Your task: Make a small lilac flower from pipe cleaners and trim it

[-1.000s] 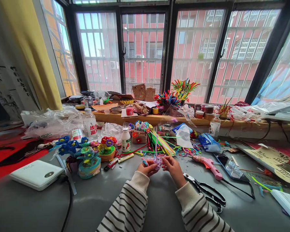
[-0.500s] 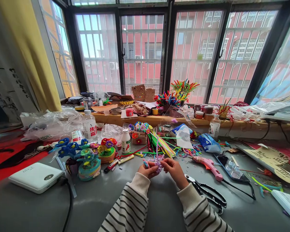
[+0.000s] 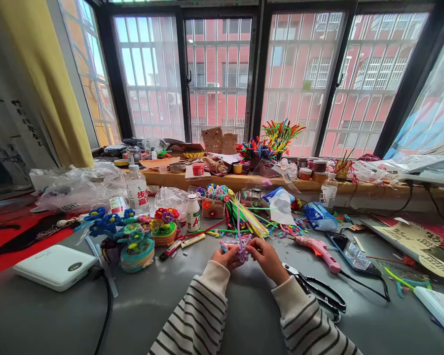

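Held just above the table (image 3: 249,308), the purple loops (image 3: 242,255) sit gripped in the left hand (image 3: 224,259) and pinched at their edge by the right hand (image 3: 267,258), so a slackened left grip could let them spring open.

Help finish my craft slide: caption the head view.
Left hand holding a looped lilac pipe-cleaner piece, right hand at its edge, above a grey tabletop with a pink plastic glue gun.
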`<state>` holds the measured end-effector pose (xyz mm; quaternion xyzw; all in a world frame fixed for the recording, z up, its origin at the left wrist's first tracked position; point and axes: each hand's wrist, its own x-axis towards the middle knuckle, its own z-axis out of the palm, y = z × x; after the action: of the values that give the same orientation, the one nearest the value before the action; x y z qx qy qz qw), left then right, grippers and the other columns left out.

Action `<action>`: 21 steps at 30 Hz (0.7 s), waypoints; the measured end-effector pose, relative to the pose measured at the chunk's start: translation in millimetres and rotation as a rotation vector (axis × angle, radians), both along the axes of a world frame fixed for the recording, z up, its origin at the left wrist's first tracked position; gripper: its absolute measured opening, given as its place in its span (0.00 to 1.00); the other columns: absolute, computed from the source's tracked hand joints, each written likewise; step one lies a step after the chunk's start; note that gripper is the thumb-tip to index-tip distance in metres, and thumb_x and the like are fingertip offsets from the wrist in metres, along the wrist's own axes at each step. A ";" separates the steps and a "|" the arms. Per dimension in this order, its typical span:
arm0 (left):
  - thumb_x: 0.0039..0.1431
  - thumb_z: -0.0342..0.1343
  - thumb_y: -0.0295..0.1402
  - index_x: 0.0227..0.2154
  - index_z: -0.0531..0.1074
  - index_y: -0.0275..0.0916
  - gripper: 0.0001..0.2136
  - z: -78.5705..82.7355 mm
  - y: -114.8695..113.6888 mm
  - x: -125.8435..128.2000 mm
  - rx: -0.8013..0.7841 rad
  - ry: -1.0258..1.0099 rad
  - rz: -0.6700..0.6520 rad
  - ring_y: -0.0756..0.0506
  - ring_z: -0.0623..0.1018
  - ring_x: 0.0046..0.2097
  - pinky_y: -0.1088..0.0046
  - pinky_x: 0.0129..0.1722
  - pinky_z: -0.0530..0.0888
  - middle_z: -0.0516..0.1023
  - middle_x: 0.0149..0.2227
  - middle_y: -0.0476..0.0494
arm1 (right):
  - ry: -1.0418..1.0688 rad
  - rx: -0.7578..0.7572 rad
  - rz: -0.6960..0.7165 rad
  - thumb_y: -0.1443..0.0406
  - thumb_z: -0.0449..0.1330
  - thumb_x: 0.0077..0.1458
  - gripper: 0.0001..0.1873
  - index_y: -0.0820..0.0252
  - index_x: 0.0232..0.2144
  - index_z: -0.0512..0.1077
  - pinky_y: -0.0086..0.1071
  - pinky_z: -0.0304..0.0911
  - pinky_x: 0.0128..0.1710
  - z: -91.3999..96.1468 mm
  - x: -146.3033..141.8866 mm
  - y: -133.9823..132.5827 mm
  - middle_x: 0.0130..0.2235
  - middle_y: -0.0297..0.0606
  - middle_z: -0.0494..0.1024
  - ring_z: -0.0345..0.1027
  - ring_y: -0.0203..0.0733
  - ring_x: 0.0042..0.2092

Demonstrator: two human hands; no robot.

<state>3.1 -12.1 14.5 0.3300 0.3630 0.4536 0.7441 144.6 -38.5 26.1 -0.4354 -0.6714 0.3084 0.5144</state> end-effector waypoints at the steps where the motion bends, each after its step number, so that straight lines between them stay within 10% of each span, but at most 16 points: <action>1: 0.32 0.63 0.30 0.21 0.65 0.33 0.13 -0.1 -0.2 -0.1 0.002 -0.001 -0.005 0.47 0.74 0.23 0.71 0.27 0.70 0.74 0.20 0.45 | -0.013 0.005 0.000 0.58 0.53 0.46 0.11 0.61 0.21 0.63 0.26 0.54 0.20 -0.3 0.3 0.1 0.20 0.31 0.63 0.56 0.33 0.21; 21: 0.24 0.65 0.29 0.22 0.67 0.30 0.17 0.4 -2.2 -0.7 0.026 0.020 -0.032 0.48 0.75 0.23 0.73 0.26 0.71 0.75 0.20 0.43 | -0.240 0.063 0.150 0.64 0.53 0.48 0.07 0.61 0.21 0.63 0.24 0.55 0.23 12.0 12.7 -3.4 0.25 0.31 0.63 0.57 0.33 0.26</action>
<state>2.3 -14.3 14.9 0.3499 0.3590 0.4431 0.7432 157.2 -41.9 38.1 -0.4014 -0.7681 0.2702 0.4194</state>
